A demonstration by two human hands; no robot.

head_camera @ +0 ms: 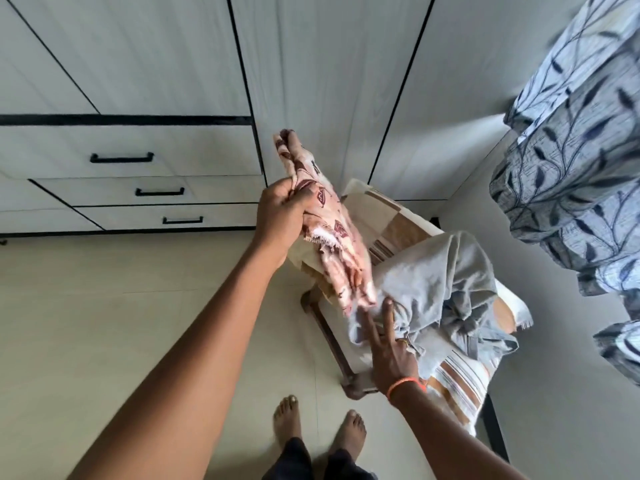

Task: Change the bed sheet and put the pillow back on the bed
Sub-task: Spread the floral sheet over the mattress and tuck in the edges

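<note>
- Pink floral sheet (325,216): folded, bunched cloth with maroon leaf print and a frayed edge, lifted clear above the stool; judged to be the fresh bed sheet being taken from the pile, held high so its loose lower end comes free of the items beneath.
- Left hand (282,213): fingers curled tight round the upper part of the pink floral sheet, arm stretched forward and up, back of the hand toward the camera.
- Right hand (384,344): fingers straight and spread, holding nothing, tips at the lower end of the pink sheet and lying on the grey cloth; likely steadying the pile or about to gather the trailing end. An orange band (401,388) circles the wrist.
- Grey cloth (440,289): crumpled, draped over the striped pillows, probably set aside here during the change.
- Striped pillows (391,223): beige and brown patches, stacked on the stool, parked off the bed; not yet returned.
- Wooden stool (332,341): dark frame, on the tiled floor beside the wardrobe.
- Wardrobe (138,150): pale doors and drawers with black handles.
- Curtain (571,150): blue leaf print, at right.
- Bed: not in view.
</note>
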